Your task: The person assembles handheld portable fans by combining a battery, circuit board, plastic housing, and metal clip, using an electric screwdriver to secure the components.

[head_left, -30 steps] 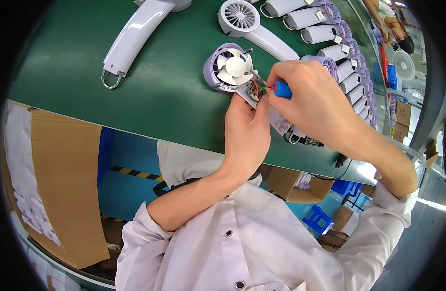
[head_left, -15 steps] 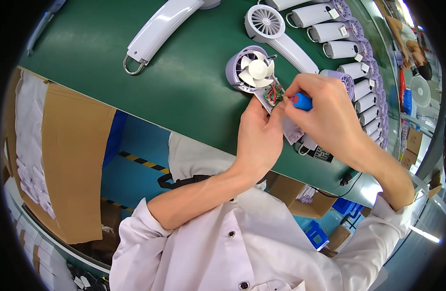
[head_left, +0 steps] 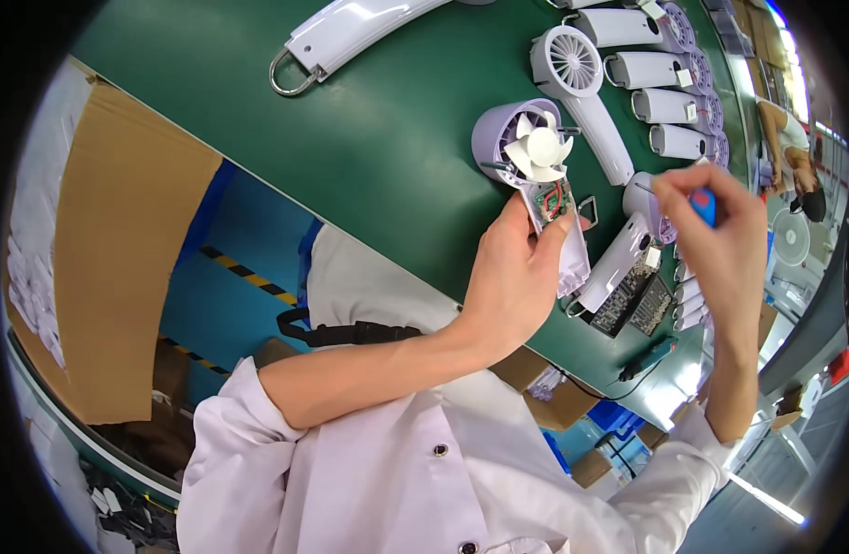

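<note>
My left hand (head_left: pixel 521 277) grips an opened handheld fan (head_left: pixel 572 261), its thumb beside the small green circuit board (head_left: pixel 552 201) with red wires. White blades (head_left: pixel 540 150) sit exposed in the fan's round lilac housing (head_left: pixel 495 137). Off to the right of it, my right hand (head_left: pixel 724 231) is raised and somewhat blurred, with fingers closed round a small blue cylindrical object (head_left: pixel 703 207); its kind I cannot make out. A metal loop (head_left: pixel 588 212) shows next to the opened fan. Another white fan handle (head_left: pixel 618 263) lies between my two hands.
A complete fan (head_left: pixel 602 138) lies beyond the opened one, and a row of fans (head_left: pixel 664 69) runs along the right. Dark trays of small parts (head_left: pixel 627 300) and a green corded tool (head_left: pixel 648 358) lie near the edge. Far left, a large white handle (head_left: pixel 360 39); a person (head_left: pixel 794 157) sits beyond.
My right hand has moved away from the circuit board to the right, taking the blue object along. My left hand still holds the opened fan. The view has shifted, showing more of the parts trays.
</note>
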Tool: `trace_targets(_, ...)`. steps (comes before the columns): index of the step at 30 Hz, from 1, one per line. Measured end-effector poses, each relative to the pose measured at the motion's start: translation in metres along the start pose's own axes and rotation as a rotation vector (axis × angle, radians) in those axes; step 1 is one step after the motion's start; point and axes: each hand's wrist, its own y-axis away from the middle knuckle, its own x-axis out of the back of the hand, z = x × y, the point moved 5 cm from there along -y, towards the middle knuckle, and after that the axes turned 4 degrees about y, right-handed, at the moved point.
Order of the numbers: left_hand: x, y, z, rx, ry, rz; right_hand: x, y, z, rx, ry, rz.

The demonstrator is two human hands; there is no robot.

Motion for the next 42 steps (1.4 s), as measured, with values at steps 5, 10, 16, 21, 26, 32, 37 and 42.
trace_targets(5, 0.000, -0.002, -0.005, -0.059, 0.130, -0.059, -0.019, 0.014, 0.008, -0.107, -0.181, 0.046)
trace_targets(10, 0.000, 0.008, -0.003, -0.045, 0.170, -0.142, -0.059, -0.004, 0.023, 0.189, -0.118, 0.020)
trace_targets(16, 0.005, 0.011, 0.012, 0.060, 0.183, -0.148, -0.057, 0.012, 0.012, 0.415, 0.031, 0.354)
trace_targets(21, 0.011, 0.016, 0.018, 0.118, 0.176, -0.137, -0.071, 0.060, 0.004, 0.396, -0.010, 0.221)
trace_targets(26, 0.026, 0.014, 0.028, 0.177, -0.144, -0.220, -0.104, 0.076, 0.016, 0.271, -0.147, 0.307)
trace_targets(32, 0.033, 0.014, 0.043, 0.000, -0.455, 0.008, -0.057, 0.119, 0.064, 0.168, -0.156, 0.738)
trace_targets(37, 0.041, 0.020, 0.049, -0.055, -0.605, -0.014, -0.025, 0.222, 0.242, -0.728, 0.179, 1.070)
trace_targets(42, 0.026, 0.012, 0.046, 0.142, -0.365, -0.161, -0.059, 0.393, 0.446, -1.384, -0.222, 0.643)
